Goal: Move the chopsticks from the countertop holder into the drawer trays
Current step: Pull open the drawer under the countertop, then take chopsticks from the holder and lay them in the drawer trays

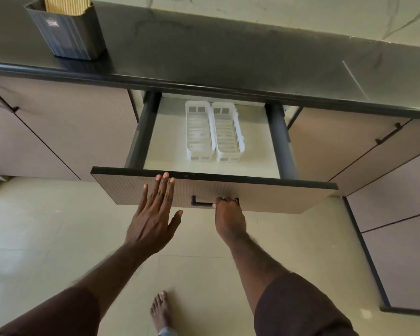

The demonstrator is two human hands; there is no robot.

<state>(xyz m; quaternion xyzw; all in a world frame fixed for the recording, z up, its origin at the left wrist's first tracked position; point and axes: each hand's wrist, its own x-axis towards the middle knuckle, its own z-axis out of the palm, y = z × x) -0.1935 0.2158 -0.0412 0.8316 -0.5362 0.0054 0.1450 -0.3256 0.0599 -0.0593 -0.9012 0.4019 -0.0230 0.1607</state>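
A dark ribbed holder (pixel 68 32) stands on the black countertop at the far left, packed with pale wooden chopsticks (pixel 67 4). Below the counter a drawer (pixel 252 197) is pulled out. Two white slotted trays (pixel 199 132) (pixel 228 134) lie side by side inside it, with nothing in them. My right hand (pixel 228 214) is closed around the black drawer handle (pixel 199 203). My left hand (pixel 153 214) is flat with fingers apart, its fingertips at the drawer's front top edge, holding nothing.
The black countertop (pixel 228 57) runs across the view with a marble wall behind. Closed cabinet doors (pixel 58 132) with black handles flank the drawer. A bare foot (pixel 159 311) stands on the tiled floor below.
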